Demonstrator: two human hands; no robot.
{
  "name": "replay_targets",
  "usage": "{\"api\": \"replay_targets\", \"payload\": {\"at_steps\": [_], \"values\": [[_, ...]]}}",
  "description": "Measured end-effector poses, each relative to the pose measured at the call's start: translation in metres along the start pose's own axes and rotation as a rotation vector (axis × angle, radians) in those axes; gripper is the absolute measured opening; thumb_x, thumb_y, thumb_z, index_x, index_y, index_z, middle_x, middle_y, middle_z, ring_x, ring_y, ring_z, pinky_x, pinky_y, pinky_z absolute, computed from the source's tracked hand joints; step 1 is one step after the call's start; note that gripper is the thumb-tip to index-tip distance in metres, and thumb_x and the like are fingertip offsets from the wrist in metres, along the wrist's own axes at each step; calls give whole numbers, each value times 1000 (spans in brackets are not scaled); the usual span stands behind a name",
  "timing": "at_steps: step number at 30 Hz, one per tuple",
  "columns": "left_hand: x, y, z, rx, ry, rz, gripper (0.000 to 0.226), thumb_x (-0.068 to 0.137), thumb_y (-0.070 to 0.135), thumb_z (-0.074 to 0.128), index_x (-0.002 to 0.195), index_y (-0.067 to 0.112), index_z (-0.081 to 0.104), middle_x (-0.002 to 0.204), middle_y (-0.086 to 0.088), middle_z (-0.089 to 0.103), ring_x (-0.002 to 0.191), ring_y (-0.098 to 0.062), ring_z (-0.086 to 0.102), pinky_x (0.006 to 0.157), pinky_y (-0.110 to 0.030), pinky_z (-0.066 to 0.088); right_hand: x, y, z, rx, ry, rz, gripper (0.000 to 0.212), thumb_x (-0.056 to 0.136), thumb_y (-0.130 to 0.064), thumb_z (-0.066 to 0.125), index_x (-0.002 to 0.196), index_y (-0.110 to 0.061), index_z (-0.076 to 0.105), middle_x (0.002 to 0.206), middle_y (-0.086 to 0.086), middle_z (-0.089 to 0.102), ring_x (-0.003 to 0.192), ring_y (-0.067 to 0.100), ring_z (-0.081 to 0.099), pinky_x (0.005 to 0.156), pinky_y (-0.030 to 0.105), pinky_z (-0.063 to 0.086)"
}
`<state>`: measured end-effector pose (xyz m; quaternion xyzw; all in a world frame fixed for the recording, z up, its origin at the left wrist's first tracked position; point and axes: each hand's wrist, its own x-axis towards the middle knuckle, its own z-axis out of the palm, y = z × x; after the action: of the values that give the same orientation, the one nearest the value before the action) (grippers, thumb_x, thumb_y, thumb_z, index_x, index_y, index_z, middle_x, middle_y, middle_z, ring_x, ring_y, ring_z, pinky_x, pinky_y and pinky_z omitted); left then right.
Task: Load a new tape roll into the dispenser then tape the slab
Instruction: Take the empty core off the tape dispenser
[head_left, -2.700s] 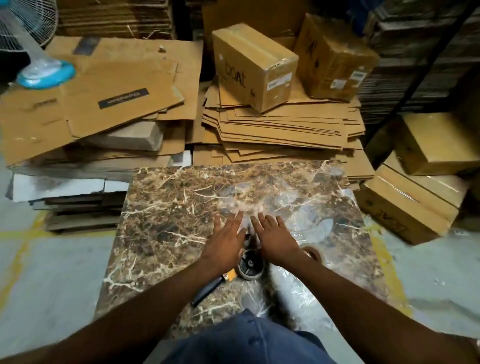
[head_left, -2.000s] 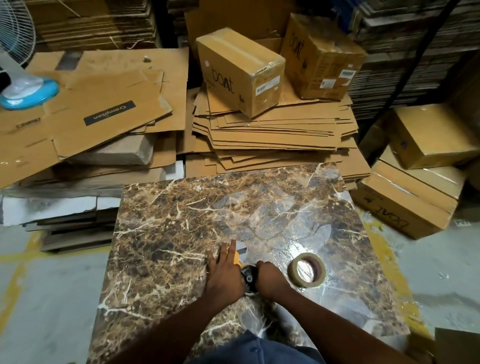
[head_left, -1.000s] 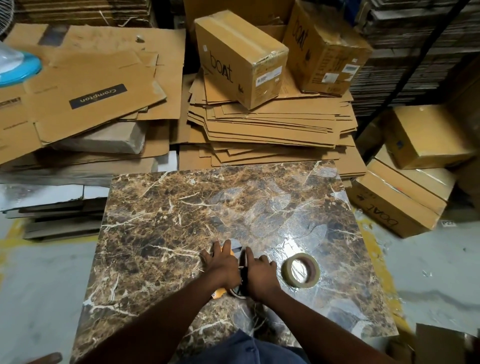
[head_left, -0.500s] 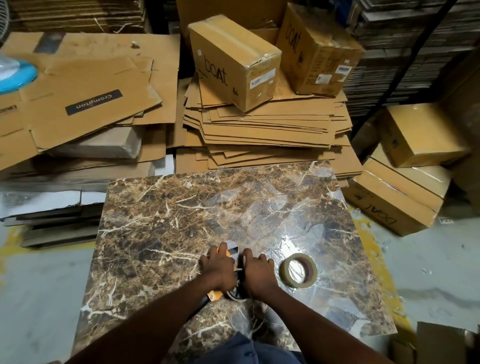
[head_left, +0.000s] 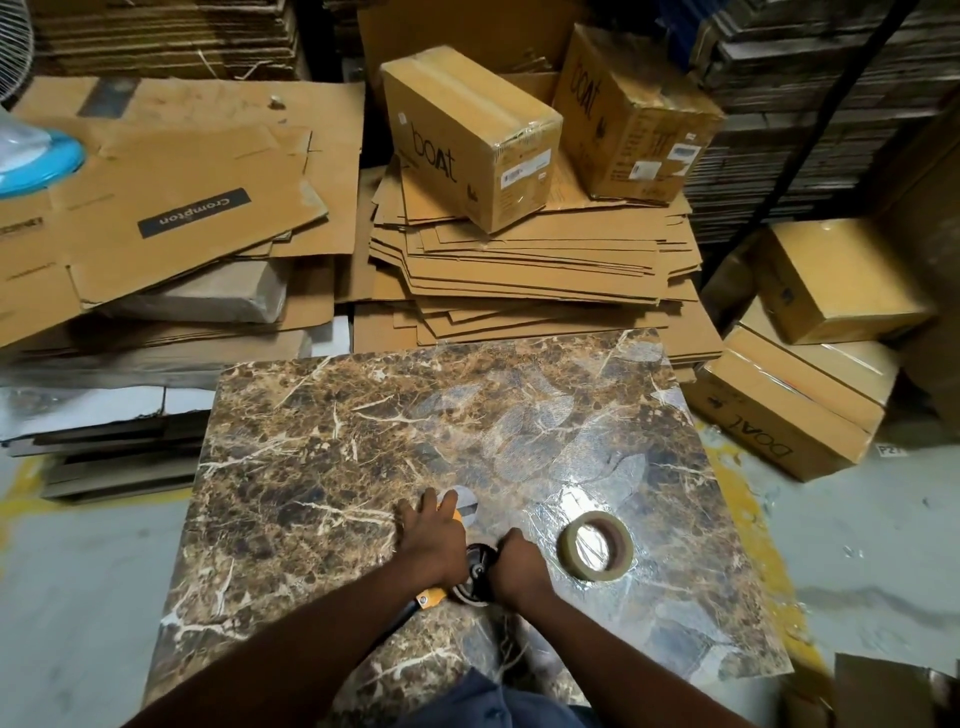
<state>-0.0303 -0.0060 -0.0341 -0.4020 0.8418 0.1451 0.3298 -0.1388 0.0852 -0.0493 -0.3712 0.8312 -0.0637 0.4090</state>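
A brown marbled slab (head_left: 332, 467) lies flat in front of me, glossy with clear film on its right half. On it rests a yellow and black tape dispenser (head_left: 475, 569). My left hand (head_left: 431, 538) presses down on its yellow body. My right hand (head_left: 511, 566) grips its black wheel from the right side. A tan tape roll (head_left: 596, 545) lies flat on the slab just right of my right hand, apart from it. Much of the dispenser is hidden under my hands.
Stacks of flattened cardboard (head_left: 519, 270) lie beyond the slab, with two sealed boxes (head_left: 467, 135) on top. More boxes (head_left: 795, 400) sit at the right. A blue fan base (head_left: 36, 161) stands far left. Grey floor (head_left: 78, 597) surrounds the slab.
Both hands came back from flat on the slab onto the dispenser, uncovering the tape roll. Since then my hands stay on the dispenser with small shifts; the roll has not moved.
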Motion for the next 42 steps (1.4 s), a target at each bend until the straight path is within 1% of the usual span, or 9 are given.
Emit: {"api": "replay_targets", "payload": {"at_steps": [11, 14, 17, 22, 27, 32, 37, 39, 42], "values": [[-8, 4, 9, -154, 75, -41, 51, 84, 53, 62, 120, 20, 75, 164, -5, 20, 148, -32, 18, 114, -60, 21, -7, -11, -8, 123, 106, 103, 49, 87, -25, 64, 124, -10, 35, 94, 5, 63, 81, 27, 64, 62, 36, 47], [-10, 2, 10, -102, 104, -10, 47, 87, 54, 62, 117, 22, 77, 166, -8, 20, 156, -36, 9, 119, -72, 8, -10, -12, -4, -48, 132, -13, 48, 92, -20, 59, 132, -12, 34, 111, 12, 59, 88, 32, 66, 68, 42, 54], [-13, 1, 9, -73, 110, 53, 45, 85, 48, 69, 124, 24, 73, 174, -10, 3, 160, -39, -3, 119, -76, 1, -11, -9, 0, -277, 183, -121, 70, 96, -24, 58, 152, -14, 19, 132, 18, 49, 101, 36, 64, 78, 45, 51], [-22, -7, 3, -85, 177, 108, 78, 82, 54, 72, 153, 34, 45, 175, -13, -12, 161, -39, -9, 121, -73, -6, -3, 6, -13, -538, 232, -256, 88, 98, -39, 54, 161, -13, -2, 165, 29, 10, 148, 47, 22, 118, 65, 19], [-26, -8, -4, -104, 162, 128, 89, 85, 54, 71, 161, 41, 28, 174, -11, -21, 161, -38, -16, 119, -73, -10, 2, 10, -25, -642, 184, -365, 101, 94, -53, 55, 160, -14, -12, 167, 25, -10, 153, 49, -7, 118, 67, -5], [-22, -5, 0, -99, 164, 200, 98, 86, 48, 71, 165, 39, 13, 173, -8, -26, 160, -36, -21, 119, -72, -14, -3, 14, -30, -666, 177, -393, 111, 86, -55, 61, 159, -15, -13, 167, 22, -15, 152, 46, -16, 118, 69, -10], [-20, 6, 1, -140, 85, 132, 106, 88, 43, 71, 168, 23, 5, 177, -3, 8, 162, -34, 9, 124, -69, 12, -3, 12, -35, -671, 123, -412, 112, 88, -54, 63, 160, -17, -14, 168, 16, -19, 153, 43, -19, 118, 69, -8], [-20, 9, 0, -191, 55, 118, 102, 89, 35, 71, 168, 20, 8, 177, -4, 8, 159, -36, 19, 122, -58, 32, -4, 11, -35, -649, 92, -403, 106, 92, -50, 62, 160, -19, -14, 168, 15, -19, 153, 43, -18, 118, 69, -5], [-18, 10, 1, -269, 19, 119, 98, 92, 28, 69, 168, 19, 8, 177, -7, -2, 161, -41, 9, 125, -51, 32, -9, 5, -36, -590, 35, -394, 102, 95, -49, 60, 160, -21, -13, 168, 14, -19, 154, 42, -17, 119, 71, -3]]}}
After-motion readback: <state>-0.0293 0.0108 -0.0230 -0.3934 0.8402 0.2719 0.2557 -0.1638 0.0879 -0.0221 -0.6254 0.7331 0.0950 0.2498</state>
